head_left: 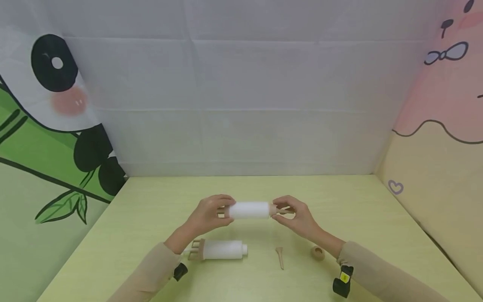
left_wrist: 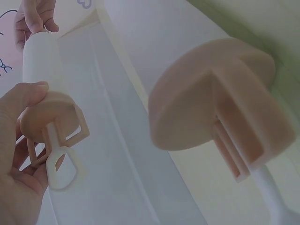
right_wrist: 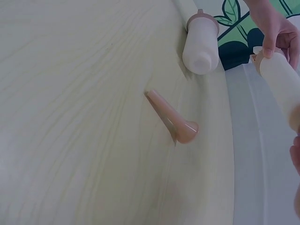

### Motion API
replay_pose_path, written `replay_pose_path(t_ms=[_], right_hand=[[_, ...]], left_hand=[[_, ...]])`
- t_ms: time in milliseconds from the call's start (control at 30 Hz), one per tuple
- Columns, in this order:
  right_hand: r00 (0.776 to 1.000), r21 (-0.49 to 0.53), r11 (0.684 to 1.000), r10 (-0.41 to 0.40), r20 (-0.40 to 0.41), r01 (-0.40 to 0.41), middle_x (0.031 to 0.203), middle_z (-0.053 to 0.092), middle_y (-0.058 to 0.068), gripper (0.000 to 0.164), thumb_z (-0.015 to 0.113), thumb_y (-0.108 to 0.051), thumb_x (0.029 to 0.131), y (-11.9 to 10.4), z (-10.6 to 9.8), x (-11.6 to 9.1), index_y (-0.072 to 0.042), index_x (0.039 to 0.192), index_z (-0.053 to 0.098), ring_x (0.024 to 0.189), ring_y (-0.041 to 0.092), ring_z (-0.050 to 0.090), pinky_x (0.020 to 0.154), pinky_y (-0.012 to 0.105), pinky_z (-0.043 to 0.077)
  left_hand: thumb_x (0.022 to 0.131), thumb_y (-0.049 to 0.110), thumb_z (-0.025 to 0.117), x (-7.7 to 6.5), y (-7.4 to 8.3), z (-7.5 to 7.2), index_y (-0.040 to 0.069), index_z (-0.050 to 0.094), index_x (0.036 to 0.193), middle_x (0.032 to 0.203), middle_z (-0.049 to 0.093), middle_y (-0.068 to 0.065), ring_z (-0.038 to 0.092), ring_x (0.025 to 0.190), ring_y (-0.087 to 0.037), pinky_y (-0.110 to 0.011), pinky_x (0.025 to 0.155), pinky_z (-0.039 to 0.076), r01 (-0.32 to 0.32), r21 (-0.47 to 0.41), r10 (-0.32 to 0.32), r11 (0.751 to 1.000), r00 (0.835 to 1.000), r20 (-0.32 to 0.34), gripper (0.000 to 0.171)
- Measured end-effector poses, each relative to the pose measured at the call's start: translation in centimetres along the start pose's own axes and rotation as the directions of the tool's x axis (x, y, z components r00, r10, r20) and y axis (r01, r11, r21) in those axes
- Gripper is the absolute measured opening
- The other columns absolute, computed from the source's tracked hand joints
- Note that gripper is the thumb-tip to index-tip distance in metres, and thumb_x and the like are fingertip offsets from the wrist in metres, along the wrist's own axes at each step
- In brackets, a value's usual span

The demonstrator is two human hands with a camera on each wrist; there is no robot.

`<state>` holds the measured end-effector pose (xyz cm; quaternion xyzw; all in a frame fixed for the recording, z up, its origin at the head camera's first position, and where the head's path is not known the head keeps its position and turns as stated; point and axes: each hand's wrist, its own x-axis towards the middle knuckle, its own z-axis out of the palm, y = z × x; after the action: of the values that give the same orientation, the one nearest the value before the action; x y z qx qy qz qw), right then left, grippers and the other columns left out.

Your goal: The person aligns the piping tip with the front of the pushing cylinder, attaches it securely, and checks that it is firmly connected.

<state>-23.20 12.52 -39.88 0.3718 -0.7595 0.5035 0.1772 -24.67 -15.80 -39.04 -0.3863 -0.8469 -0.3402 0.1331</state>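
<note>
Level above the table, a white icing syringe (head_left: 250, 210) with tan ends is held between both hands. My left hand (head_left: 213, 212) grips its handle end, thumb and fingers around the tan collar (left_wrist: 49, 117). Below that collar hang tan finger loops and a white plunger ring (left_wrist: 52, 180). At the opposite end, my right hand (head_left: 296, 214) pinches the tan cap and a slim tan nozzle (head_left: 284, 211) pointing right. The right wrist view shows only part of this hand at its right edge.
A second icing syringe (head_left: 222, 249) lies on the table below the left hand, its tan handle facing left. To its right lie a loose tan nozzle (head_left: 279, 256) and a small tan ring cap (head_left: 318, 252). Printed cloth walls surround the table (head_left: 151, 193).
</note>
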Motion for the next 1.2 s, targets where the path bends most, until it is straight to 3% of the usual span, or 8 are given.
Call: replay_pose_path(t_ms=[233, 367, 867, 1067, 1200], right_hand=[[0.996, -0.017, 0.996, -0.089, 0.020, 0.089, 0.094, 0.059, 0.021, 0.033, 0.070, 0.014, 0.068, -0.1, -0.1, 0.3, 0.007, 0.097, 0.057, 0.083, 0.030, 0.060, 0.062, 0.042, 0.054], [0.993, -0.032, 0.993, -0.113, 0.029, 0.114, 0.093, 0.060, 0.021, 0.032, 0.071, 0.014, 0.066, -0.2, -0.2, 0.4, 0.007, 0.096, 0.059, 0.081, 0.030, 0.061, 0.063, 0.036, 0.055], [0.985, 0.021, 0.986, -0.163, 0.050, 0.163, 0.092, 0.061, 0.025, 0.032, 0.071, 0.019, 0.063, -0.5, -0.6, 0.7, 0.011, 0.092, 0.062, 0.079, 0.033, 0.061, 0.063, 0.036, 0.055], [0.991, 0.004, 0.993, -0.122, 0.051, 0.122, 0.092, 0.062, 0.022, 0.031, 0.071, 0.016, 0.065, -0.3, -0.8, 0.5, 0.009, 0.094, 0.062, 0.078, 0.030, 0.063, 0.062, 0.036, 0.055], [0.991, -0.004, 0.992, -0.122, 0.053, 0.123, 0.092, 0.062, 0.021, 0.029, 0.071, 0.014, 0.067, -0.3, -1.0, 0.5, 0.008, 0.094, 0.062, 0.078, 0.030, 0.063, 0.061, 0.037, 0.055]], left_hand=[[0.069, 0.001, 0.075, 0.0, -0.1, -0.1, -0.003, 0.064, 0.102, 0.105, 0.061, -0.013, 0.062, 0.090, -0.024, -0.017, 0.072, 0.051, -0.028, 0.008, 0.028, 1.000, 0.999, -0.018, 0.035], [0.069, 0.001, 0.075, 0.1, 0.1, -0.3, -0.004, 0.064, 0.102, 0.106, 0.060, -0.014, 0.062, 0.090, -0.025, -0.017, 0.072, 0.051, -0.033, 0.007, 0.033, 0.999, 0.999, -0.020, 0.035], [0.070, -0.003, 0.073, 0.3, -0.4, -0.6, -0.007, 0.062, 0.105, 0.109, 0.059, -0.017, 0.061, 0.095, -0.028, -0.020, 0.073, 0.051, 0.081, -0.171, -0.071, 0.982, 0.995, 0.065, 0.037], [0.071, -0.002, 0.073, 0.2, 0.1, -0.3, -0.005, 0.062, 0.105, 0.108, 0.059, -0.016, 0.061, 0.094, -0.027, -0.020, 0.073, 0.052, 0.050, -0.138, -0.047, 0.989, 0.999, 0.027, 0.036], [0.069, 0.000, 0.074, 0.3, 0.2, -0.2, -0.004, 0.064, 0.103, 0.107, 0.060, -0.015, 0.062, 0.090, -0.025, -0.021, 0.067, 0.054, -0.014, -0.041, 0.013, 0.999, 1.000, -0.018, 0.036]])
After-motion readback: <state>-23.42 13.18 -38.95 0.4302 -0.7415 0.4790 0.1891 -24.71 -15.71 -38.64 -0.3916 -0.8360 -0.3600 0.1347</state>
